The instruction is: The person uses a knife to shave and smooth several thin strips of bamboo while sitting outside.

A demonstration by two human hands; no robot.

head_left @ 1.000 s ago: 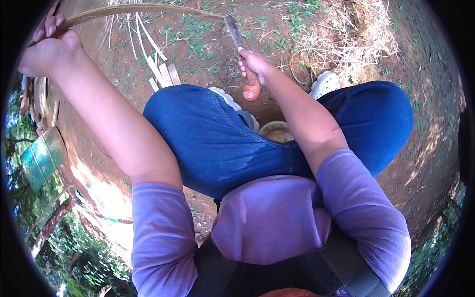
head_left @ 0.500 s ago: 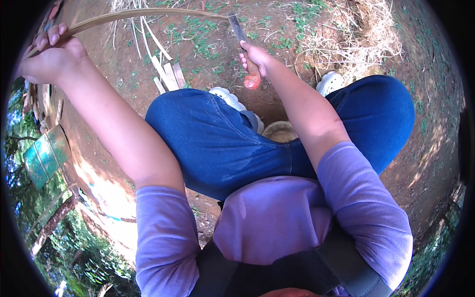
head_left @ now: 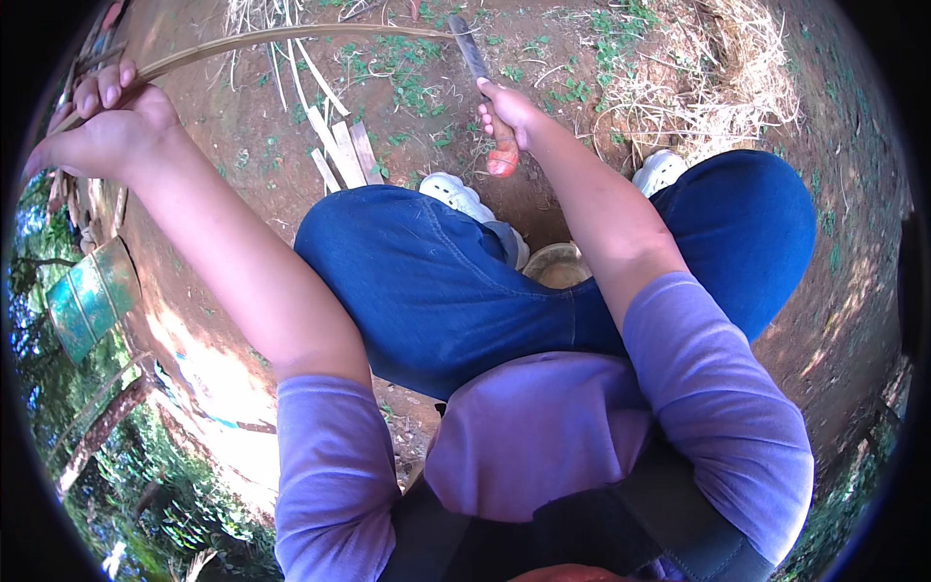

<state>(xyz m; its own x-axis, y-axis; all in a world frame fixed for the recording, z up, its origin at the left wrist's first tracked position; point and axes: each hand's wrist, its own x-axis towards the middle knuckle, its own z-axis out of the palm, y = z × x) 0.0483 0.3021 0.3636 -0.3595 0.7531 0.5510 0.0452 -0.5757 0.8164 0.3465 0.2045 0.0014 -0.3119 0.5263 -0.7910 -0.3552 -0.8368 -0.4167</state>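
My left hand (head_left: 112, 126), raised at the upper left, is closed around one end of a long, bent strip of split wood or bamboo (head_left: 291, 35). From there the strip arches across the top of the view to the blade of a knife (head_left: 470, 53). My right hand (head_left: 509, 112) grips the knife by its brown handle, whose butt is orange-red. The blade points up and away, and its upper part meets the strip's far end; whether it cuts in I cannot tell.
Short pale slats (head_left: 347, 153) lie on the ground left of my shoe (head_left: 456, 195). A heap of light shavings (head_left: 722, 87) is at the upper right. Between my legs stands a round bowl-like thing (head_left: 558, 264), partly hidden. A green panel (head_left: 94, 296) is at the far left.
The whole scene sits slightly lower and farther right, as if my head shifted. Both hands keep their grips; the strip's thin end looks slightly more peeled at the blade.
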